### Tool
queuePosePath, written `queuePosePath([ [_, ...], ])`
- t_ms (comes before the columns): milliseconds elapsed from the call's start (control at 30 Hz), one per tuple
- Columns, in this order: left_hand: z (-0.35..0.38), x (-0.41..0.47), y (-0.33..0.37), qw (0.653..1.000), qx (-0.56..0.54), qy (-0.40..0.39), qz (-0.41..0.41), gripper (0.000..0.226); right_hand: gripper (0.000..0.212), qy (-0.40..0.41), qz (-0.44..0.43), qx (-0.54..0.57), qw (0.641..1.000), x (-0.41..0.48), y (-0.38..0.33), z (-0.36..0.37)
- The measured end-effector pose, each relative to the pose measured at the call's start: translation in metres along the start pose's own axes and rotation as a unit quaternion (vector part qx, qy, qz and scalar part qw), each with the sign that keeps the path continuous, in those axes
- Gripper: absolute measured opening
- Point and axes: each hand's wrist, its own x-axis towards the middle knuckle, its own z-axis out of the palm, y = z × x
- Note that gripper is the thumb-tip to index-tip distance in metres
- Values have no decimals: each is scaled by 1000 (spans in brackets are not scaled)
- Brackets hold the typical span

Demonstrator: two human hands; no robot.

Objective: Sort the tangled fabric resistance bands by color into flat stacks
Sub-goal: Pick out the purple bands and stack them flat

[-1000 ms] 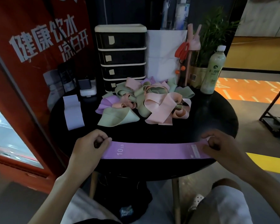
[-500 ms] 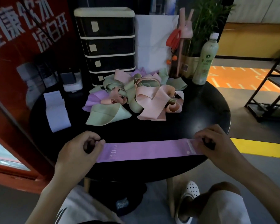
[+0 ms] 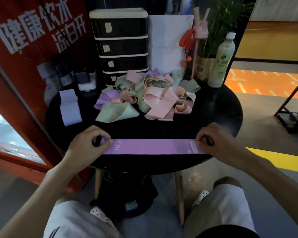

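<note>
A purple band (image 3: 153, 146) marked "10 LB" lies flat and stretched along the near edge of the round black table (image 3: 218, 107). My left hand (image 3: 88, 146) pinches its left end. At the other end, beside a white label, my right hand (image 3: 217, 140) pinches the band. Behind it sits a tangled pile of pink, green and purple bands (image 3: 150, 97). A pale lavender band (image 3: 70, 107) lies flat at the table's left side.
A black drawer unit (image 3: 122, 43), a white paper bag (image 3: 167, 45), a potted plant (image 3: 213, 40) and a green bottle (image 3: 222, 60) line the table's back. A small white device (image 3: 86, 81) sits at back left. A red sign panel (image 3: 24, 66) stands on the left.
The band stays held at both ends and lies flatter and straighter on the table's near edge. My view has shifted slightly; the pile has not moved.
</note>
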Motion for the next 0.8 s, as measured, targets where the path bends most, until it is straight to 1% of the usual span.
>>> queuePosePath([
  [33,-1,1,-1,1000,3,-8,5,12,13,-18,4,-14,1000,3,1,-2],
  [67,-2,3,-2,1000,1,-18,13,17,15,-30,6,-25,999,8,0,-4],
  [133,-7,9,-2,999,-22,-26,21,20,18,-12,16,-34,999,19,-4,-7],
  [233,-21,28,-2,999,-14,19,42,21,10,52,15,-22,998,40,-26,-11],
  [367,-43,71,5,995,24,57,80,9,8,71,-29,10,997,81,-71,-9],
  [433,-49,100,1,995,50,53,68,8,10,78,-47,19,996,107,-93,-4],
  [533,-51,142,-12,998,59,13,26,7,12,87,-112,-61,988,145,-120,15],
  [567,-49,153,-17,998,61,3,15,5,13,74,-117,-46,989,156,-127,24],
  [633,-44,171,-24,997,73,-8,1,5,22,37,-108,21,993,175,-137,46],
  [667,-40,179,-26,997,76,-9,-5,7,29,25,-106,29,994,182,-140,57],
  [700,-36,185,-28,997,74,-9,-12,8,37,13,-101,11,995,188,-139,68],
  [800,-28,198,-33,996,79,-23,-39,14,56,-18,-87,-94,992,195,-128,93],
])
